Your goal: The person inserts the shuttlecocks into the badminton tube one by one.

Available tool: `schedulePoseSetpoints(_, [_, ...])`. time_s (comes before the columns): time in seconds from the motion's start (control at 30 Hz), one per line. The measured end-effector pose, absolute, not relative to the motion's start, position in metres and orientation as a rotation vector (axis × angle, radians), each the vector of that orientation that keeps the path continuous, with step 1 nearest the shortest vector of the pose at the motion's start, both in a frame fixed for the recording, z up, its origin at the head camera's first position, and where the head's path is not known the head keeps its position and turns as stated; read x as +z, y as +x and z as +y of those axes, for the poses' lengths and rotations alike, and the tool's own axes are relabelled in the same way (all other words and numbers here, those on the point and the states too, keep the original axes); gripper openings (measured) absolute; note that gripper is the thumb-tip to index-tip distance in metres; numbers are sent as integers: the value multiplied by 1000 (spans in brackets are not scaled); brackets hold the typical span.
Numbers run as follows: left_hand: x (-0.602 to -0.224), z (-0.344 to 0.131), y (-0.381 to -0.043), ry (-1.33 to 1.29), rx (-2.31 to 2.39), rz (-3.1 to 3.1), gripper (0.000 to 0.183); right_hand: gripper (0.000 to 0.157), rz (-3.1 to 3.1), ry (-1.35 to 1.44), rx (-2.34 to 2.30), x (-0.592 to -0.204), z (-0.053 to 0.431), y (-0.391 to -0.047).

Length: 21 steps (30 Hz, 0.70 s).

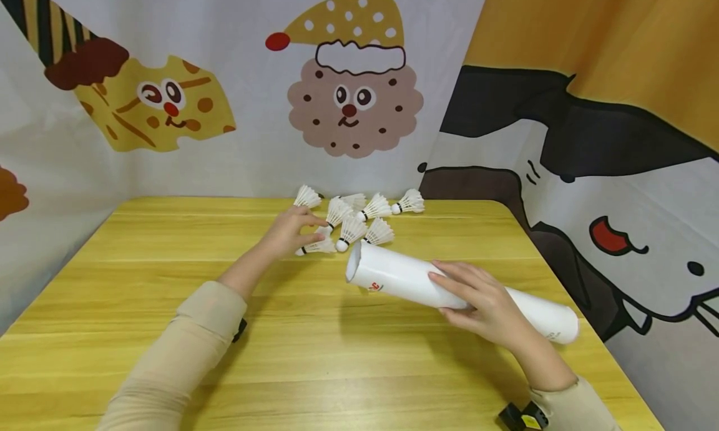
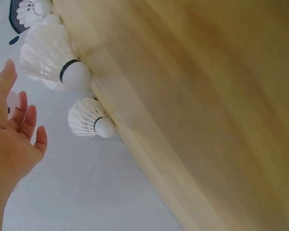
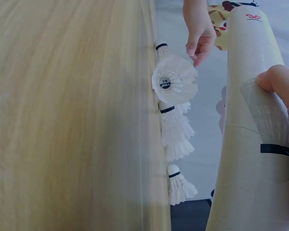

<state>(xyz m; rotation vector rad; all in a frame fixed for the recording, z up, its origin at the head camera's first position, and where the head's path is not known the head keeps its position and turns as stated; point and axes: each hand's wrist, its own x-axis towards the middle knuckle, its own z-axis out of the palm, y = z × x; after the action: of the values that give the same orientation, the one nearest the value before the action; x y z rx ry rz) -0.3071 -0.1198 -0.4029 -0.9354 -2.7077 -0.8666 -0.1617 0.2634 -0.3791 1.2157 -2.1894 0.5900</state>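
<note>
Several white feather shuttlecocks point(image 1: 351, 231) lie in a loose cluster toward the far edge of the table. My left hand point(image 1: 288, 232) hovers at the cluster's left side, its thumb and fingers apart above a shuttlecock point(image 1: 318, 245) lying on its side. In the left wrist view the same hand point(image 2: 12, 144) shows relaxed fingers beside a shuttlecock point(image 2: 48, 62) with a black band. My right hand point(image 1: 485, 303) grips a long white cardboard shuttlecock tube point(image 1: 401, 272) around its middle. The tube is tilted, its open end point(image 1: 353, 262) facing the cluster.
A light wood table point(image 1: 292, 356) carries everything. Behind it hangs a curtain point(image 1: 247, 169) printed with cartoon figures, close to the table's far edge. One shuttlecock point(image 1: 410, 201) lies at the cluster's right end, near that edge.
</note>
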Motion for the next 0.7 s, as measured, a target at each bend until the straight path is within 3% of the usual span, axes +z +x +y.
schedulePoseSetpoints(0.47, [-412, -124, -321, -1008, -832, -2805, 39, 45, -2191, 1220, 584, -381, 263, -162])
schedulePoseSetpoints(0.7, [-413, -125, -322, -994, -836, -2781, 33, 46, -2192, 1213, 585, -382, 263, -162])
